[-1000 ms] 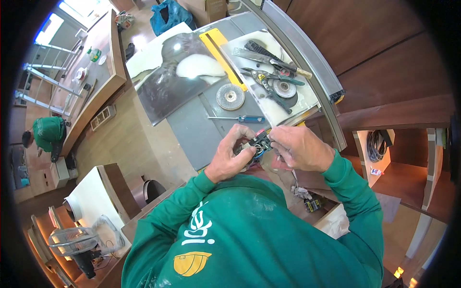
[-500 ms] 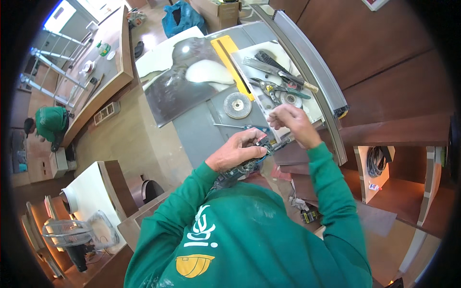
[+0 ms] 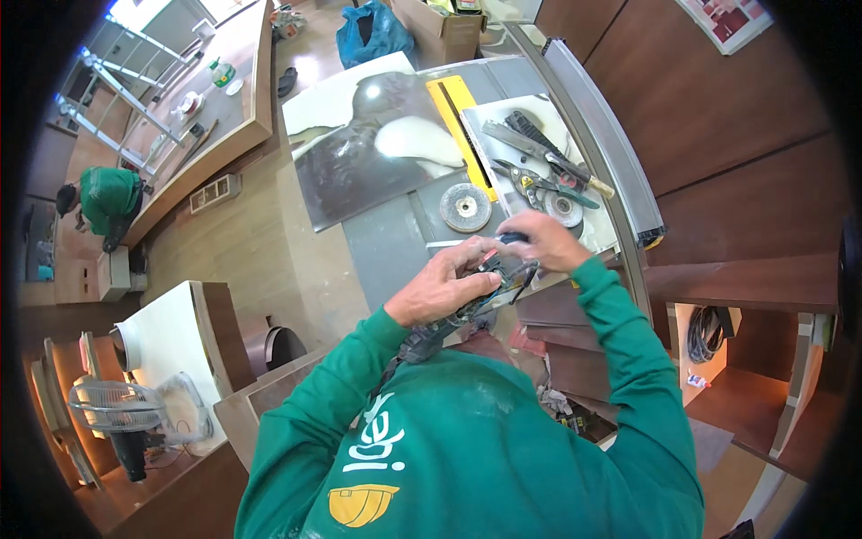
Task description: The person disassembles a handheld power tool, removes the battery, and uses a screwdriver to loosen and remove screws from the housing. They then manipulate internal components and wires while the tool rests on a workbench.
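Observation:
My left hand (image 3: 442, 289) grips the body of a dark angle grinder (image 3: 467, 310) held over the front edge of a grey workbench (image 3: 386, 242). My right hand (image 3: 548, 242) is closed around a dark-handled tool (image 3: 512, 238) at the grinder's head, just beyond the left hand. A round grey grinding disc (image 3: 465, 207) lies on the bench a little past my hands. Both sleeves are green.
A white tray (image 3: 503, 121) at the back right holds pliers, snips, a file and another disc (image 3: 566, 209). A yellow level (image 3: 460, 126) and a dark sheet (image 3: 368, 153) lie further back. Another person in green (image 3: 106, 202) crouches far left. A fan (image 3: 121, 413) stands lower left.
My hands moved forward from near my chest out over the bench edge. My right hand reached toward the tray, then came back to the grinder's head with a tool.

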A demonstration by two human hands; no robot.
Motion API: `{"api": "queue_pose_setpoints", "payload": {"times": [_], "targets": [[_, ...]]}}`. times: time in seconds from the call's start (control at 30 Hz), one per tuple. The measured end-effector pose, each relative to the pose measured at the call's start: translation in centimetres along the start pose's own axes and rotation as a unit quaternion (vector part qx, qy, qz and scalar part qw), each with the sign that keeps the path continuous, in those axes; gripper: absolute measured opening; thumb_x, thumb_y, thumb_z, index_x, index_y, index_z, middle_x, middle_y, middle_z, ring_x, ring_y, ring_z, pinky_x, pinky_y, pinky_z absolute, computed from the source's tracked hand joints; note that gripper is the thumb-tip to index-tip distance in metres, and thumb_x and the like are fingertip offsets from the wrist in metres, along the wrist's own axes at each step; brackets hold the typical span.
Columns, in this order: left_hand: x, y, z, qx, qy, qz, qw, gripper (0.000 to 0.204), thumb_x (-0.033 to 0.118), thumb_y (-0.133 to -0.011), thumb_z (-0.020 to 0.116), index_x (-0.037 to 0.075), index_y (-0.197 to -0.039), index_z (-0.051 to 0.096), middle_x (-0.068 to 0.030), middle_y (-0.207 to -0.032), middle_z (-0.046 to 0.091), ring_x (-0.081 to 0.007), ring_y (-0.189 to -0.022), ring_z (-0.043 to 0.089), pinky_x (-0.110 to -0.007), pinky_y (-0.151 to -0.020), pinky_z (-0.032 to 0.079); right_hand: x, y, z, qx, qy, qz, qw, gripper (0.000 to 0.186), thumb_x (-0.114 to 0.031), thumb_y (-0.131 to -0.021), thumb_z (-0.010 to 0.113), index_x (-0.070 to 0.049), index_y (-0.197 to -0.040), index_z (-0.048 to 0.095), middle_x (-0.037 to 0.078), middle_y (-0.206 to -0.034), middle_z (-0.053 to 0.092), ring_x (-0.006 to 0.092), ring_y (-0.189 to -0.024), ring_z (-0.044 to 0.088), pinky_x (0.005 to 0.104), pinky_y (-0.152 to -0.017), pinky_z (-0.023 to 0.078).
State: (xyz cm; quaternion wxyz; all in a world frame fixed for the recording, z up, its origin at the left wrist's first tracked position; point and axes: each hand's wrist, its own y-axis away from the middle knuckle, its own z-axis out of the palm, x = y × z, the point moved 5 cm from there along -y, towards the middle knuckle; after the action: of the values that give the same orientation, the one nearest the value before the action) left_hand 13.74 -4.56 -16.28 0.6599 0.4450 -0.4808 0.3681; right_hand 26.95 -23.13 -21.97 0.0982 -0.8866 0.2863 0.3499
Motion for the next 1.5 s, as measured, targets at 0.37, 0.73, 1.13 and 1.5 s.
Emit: {"api": "queue_pose_setpoints", "payload": {"times": [0.37,0.73,1.13,1.5], "targets": [[-2.5,-2.6,-1.7,0.018,0.011,-0.05,0.999,0.046,0.021,-0.099,0.072,0.006,-0.142,0.067,-0.0041,-0.129,0.064,-0.0141,-0.112,0.058,-0.031,-0.103,0.047,-11.4,7.4,-15.2,0.383,-0.291,0.031,0.876,0.043,-0.005,-0.102,0.076,0.0,-0.141,0.059,0.013,-0.114,0.074,0.017,-0.103,0.073,0.0298,-0.09,0.06],[-2.7,-4.9,-3.6,-0.022,0.046,-0.043,0.998,0.047,0.012,-0.094,0.069,0.008,-0.141,0.065,-0.0057,-0.133,0.061,-0.0159,-0.117,0.058,-0.033,-0.107,0.047,-16.1,5.3,-8.6,0.411,-0.138,-0.039,0.9,0.051,0.0,-0.097,0.081,0.0,-0.143,0.059,0.015,-0.114,0.076,0.0172,-0.099,0.077,0.0328,-0.088,0.064],[-3.4,-6.7,-5.0,-0.065,-0.007,-0.027,0.998,0.037,0.012,-0.096,0.068,0.01,-0.134,0.068,-0.0015,-0.121,0.056,-0.0145,-0.11,0.057,-0.03,-0.102,0.047,-14.4,4.3,-7.1,0.443,-0.059,-0.036,0.894,0.054,-0.004,-0.094,0.086,-0.002,-0.142,0.061,0.016,-0.116,0.077,0.0205,-0.096,0.079,0.0335,-0.084,0.065],[-4.4,-7.4,-4.9,-0.048,0.009,0.001,0.999,0.042,0.015,-0.094,0.068,0.011,-0.137,0.067,-0.0066,-0.127,0.06,-0.0196,-0.121,0.055,-0.036,-0.109,0.046,-18.7,2.4,-8.8,0.299,0.065,-0.072,0.949,0.053,-0.008,-0.088,0.089,-0.001,-0.138,0.07,0.017,-0.122,0.077,0.0325,-0.106,0.076,0.0392,-0.093,0.061]]}}
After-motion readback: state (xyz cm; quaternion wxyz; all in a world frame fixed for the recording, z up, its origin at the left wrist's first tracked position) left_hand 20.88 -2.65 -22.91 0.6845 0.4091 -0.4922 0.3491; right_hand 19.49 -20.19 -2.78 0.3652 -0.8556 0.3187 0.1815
